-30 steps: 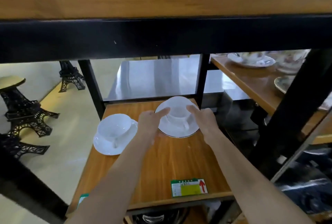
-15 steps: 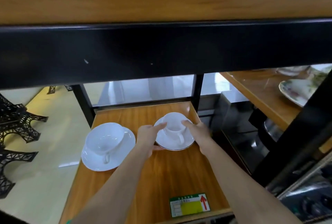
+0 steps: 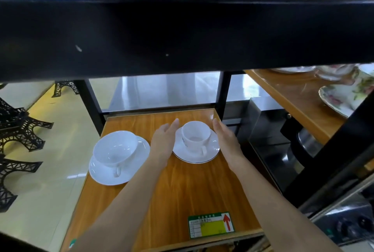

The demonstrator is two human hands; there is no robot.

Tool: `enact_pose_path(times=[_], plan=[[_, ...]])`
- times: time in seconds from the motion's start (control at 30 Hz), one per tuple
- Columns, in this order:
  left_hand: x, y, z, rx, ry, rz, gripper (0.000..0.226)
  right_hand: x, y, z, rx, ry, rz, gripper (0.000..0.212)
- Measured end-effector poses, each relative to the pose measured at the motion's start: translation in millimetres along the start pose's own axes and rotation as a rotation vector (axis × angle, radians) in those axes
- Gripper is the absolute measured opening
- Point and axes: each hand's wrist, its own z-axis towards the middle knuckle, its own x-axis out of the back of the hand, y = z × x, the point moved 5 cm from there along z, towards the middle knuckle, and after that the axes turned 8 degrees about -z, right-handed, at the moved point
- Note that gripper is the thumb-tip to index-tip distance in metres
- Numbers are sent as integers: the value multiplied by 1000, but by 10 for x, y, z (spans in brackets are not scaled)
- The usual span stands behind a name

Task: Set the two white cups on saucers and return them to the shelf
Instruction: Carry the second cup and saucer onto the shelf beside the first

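Note:
Two white cups stand on white saucers on the wooden shelf [image 3: 182,191]. The left cup [image 3: 114,149] rests on its saucer [image 3: 139,160] near the shelf's left edge. The right cup [image 3: 195,135] sits on a dark-rimmed saucer [image 3: 210,151] further back. My left hand [image 3: 165,140] is just left of that saucer and my right hand [image 3: 225,140] just right of it. Both have straight, spread fingers and hold nothing. Whether they still touch the saucer's rim I cannot tell.
A thick black and wood shelf beam [image 3: 182,35] hangs low across the top. Black posts [image 3: 221,94] frame the back. Black tower models [image 3: 18,130] stand on the floor at left. Flowered china [image 3: 342,96] sits on the shelf at right. A price label [image 3: 210,224] marks the front edge.
My hands let go of the right saucer and now flank it with fingers spread. The view dropped lower under the beam.

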Motion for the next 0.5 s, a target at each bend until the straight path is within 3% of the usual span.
enact_pose_path(times=[0.07,0.17,0.23,0.4,0.5], plan=[[-65,-56,-83,29,-71,-94,55,-49,25,-44,-7,-43,15,101],[-165,-147,-144,64,-148,-117,68,-109,72,-86,-22,-97,30,72],[-191,-141,-173,60,-146,-118,71,-129,114,-86,-26,-101,40,66],[-219,-125,-170,48,-165,-146,70,-172,208,-125,-80,-81,46,104],[-222,-100,-188,50,-167,-147,67,-133,166,-179,-38,-70,70,86]])
